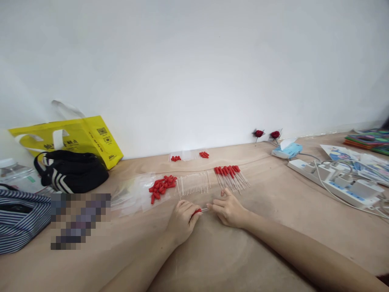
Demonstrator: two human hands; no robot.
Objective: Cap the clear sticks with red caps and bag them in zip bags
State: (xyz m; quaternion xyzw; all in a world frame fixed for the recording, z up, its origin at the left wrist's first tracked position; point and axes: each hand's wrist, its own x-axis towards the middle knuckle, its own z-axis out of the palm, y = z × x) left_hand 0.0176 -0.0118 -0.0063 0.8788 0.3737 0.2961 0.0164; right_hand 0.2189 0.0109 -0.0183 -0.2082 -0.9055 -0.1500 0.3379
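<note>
My left hand [184,219] is closed around a red rubber bulb [197,211], with part of it showing between thumb and fingers. A thin clear dropper tube [204,209] runs from the bulb to the fingertips of my right hand [227,208], which pinch its other end. Just beyond my hands lies a row of bare clear tubes [193,184]. To their left is a pile of loose red bulbs [161,186] on clear plastic bags [136,188]. Several droppers with red bulbs [231,174] lie side by side beyond my right hand.
Small groups of red bulbs [175,158] lie near the wall. At the left are a yellow bag [82,140], a black pouch [75,172] and a striped bag [22,219]. A power strip [334,184] with cables, a tissue pack [287,150] and papers [349,158] occupy the right.
</note>
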